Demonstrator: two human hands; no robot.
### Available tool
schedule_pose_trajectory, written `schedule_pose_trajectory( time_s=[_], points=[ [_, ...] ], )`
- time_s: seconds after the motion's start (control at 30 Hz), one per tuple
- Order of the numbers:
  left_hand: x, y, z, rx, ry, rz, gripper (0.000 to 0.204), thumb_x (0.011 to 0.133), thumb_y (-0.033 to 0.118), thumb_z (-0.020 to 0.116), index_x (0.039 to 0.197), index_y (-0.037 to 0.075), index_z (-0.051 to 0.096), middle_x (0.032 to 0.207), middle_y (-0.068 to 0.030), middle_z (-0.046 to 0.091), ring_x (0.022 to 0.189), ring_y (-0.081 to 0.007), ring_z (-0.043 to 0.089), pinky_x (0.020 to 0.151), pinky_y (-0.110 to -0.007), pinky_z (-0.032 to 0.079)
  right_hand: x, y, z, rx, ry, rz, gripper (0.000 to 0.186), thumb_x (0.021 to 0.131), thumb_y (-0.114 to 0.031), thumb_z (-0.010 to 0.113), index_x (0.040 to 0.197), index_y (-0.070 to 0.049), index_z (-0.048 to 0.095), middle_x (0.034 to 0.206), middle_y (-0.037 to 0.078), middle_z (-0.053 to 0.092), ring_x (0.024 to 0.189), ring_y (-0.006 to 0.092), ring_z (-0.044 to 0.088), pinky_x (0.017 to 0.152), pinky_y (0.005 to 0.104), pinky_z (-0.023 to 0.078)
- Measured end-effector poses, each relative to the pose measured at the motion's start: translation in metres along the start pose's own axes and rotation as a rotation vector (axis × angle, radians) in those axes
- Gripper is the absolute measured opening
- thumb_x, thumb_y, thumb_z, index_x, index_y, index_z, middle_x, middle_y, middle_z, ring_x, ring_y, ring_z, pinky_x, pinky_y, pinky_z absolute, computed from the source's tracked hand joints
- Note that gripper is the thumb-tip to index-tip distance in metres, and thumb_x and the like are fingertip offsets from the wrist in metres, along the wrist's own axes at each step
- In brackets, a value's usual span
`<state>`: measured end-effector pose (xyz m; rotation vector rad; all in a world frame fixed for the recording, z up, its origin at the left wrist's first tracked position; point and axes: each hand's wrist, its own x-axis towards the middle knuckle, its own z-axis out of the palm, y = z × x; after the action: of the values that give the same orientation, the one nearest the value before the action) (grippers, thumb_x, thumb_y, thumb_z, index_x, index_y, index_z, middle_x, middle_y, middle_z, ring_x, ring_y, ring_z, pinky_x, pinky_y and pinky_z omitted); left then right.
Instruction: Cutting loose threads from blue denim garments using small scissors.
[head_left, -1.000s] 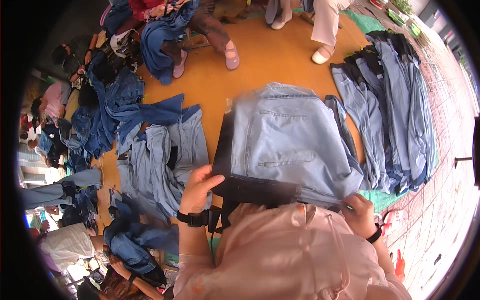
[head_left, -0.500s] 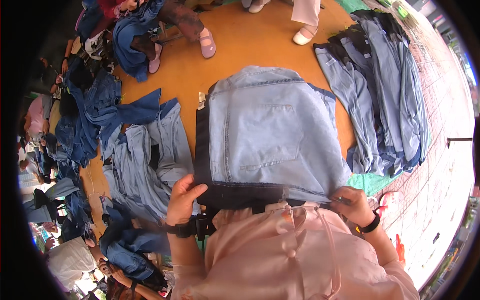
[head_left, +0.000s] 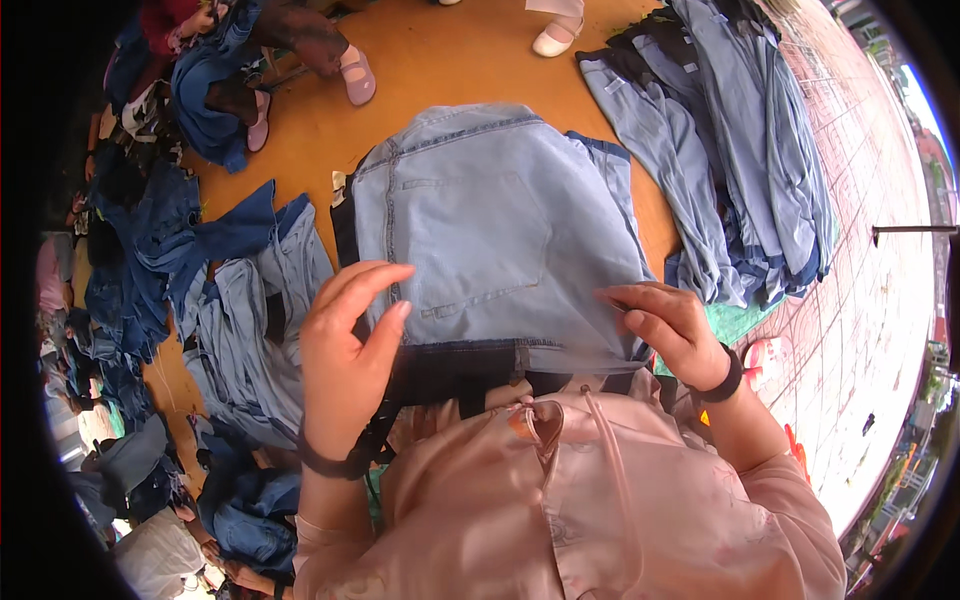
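A light-blue denim garment [head_left: 480, 235], seemingly jeans turned inside out, lies in front of me with stitched pocket outlines showing. Its black band [head_left: 450, 372] runs along the edge closest to my body, and a small pale label [head_left: 339, 183] sticks out at the left corner. My left hand [head_left: 350, 345] hovers over the garment's left side, open, thumb and fingers apart. Over the right side, my right hand [head_left: 672, 328] is closed in a pinch around a small dark thing [head_left: 616, 303] too blurred to name.
Pale denim pieces [head_left: 240, 320] are heaped at the left, darker denim [head_left: 150, 240] beyond them. A tall stack of jeans [head_left: 740, 150] lies at the right on the orange-brown board [head_left: 440, 60]. People's feet [head_left: 357, 77] rest at its far side; paved ground [head_left: 870, 290] extends rightward.
My left hand has let go of the garment's black edge and lifted, fingers spreading. My right hand has left the right corner, moving up and inward. The whole view has shifted.
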<state>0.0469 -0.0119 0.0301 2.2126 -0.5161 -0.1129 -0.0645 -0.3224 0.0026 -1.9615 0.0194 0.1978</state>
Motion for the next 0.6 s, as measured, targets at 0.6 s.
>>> schedule_pose_trajectory(
  time_s=[0.6],
  points=[
    [0.036, -0.012, 0.108, 0.173, -0.292, 0.290, 0.013, 0.076, 0.006, 0.066, 0.089, 0.006, 0.068, 0.088, -0.0075, 0.064, 0.088, -0.0287, 0.060, 0.077, -0.038, 0.048, 0.018, 0.022, 0.052, -0.093, 0.091, 0.071, 0.031, 0.086, -0.006, 0.064, 0.115, -0.004, 0.055, 0.089, 0.013, 0.063, 0.082, 0.0225, 0.065, 0.074, 0.0325, 0.050]
  ],
)
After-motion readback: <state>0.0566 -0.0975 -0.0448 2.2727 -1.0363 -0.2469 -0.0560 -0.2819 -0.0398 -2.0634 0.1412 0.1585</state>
